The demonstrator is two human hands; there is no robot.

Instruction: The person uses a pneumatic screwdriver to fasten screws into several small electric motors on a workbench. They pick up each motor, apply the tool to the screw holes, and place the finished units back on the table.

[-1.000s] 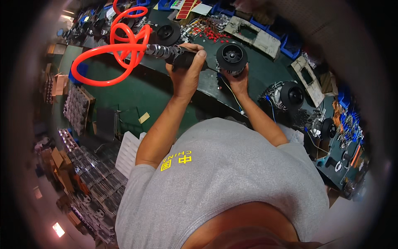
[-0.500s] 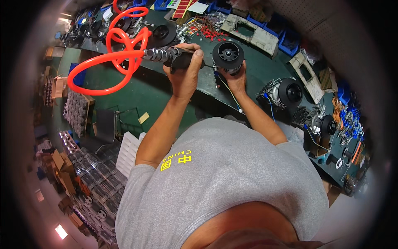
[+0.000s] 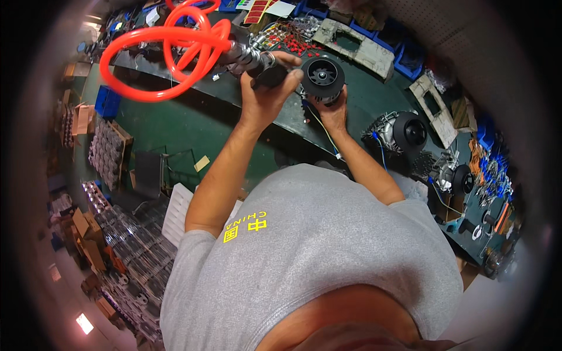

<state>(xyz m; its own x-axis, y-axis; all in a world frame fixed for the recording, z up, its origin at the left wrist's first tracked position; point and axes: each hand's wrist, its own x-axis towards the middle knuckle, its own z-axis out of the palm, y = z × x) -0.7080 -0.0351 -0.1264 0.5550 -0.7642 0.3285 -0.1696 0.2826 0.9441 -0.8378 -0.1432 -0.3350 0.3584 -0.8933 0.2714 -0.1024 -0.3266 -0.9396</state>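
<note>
Closest to my camera: grey T-shirt, then both hands out over the desk. They're apart, each one busy. Left hand is wrapped round a black-bodied pneumatic driver, metal coupling at its back end, looped red air hose trailing to the left. Can't see its tip. Right hand grips the blower unit low, round the metal body under the black fan wheel. So the unit is in hand near the desk's front edge, wheel facing up at me, just beside the left hand; can't tell if the two touch.

Progress: fan wheel is already seated on this unit, hub showing in the middle. Whether it's fastened, I can't tell. Lead wire hangs off it, far end loose. Right along the desk, a second blower unit and a third blower unit wear wheels too, so they look about equally far along.

Farther back: pale cut-out plate, red small parts lying loose, blue bin.
</note>
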